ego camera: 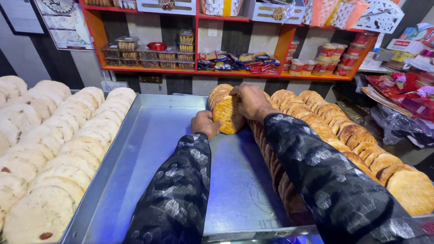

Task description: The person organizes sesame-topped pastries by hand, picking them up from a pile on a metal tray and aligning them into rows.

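A short row of golden-brown round biscuits stands on edge at the far end of a large steel tray. My left hand presses against the near face of that row, fingers curled around the front biscuit. My right hand rests on top of the row, holding the biscuits from the far side. Both arms wear dark patterned sleeves. More rows of brown biscuits fill the tray's right part, some hidden under my right arm.
A neighbouring tray on the left holds rows of pale round biscuits. Behind stands an orange shelf with clear boxes of sweets, wrapped packets and red-lidded jars. Wrapped goods and plastic bags lie at the right.
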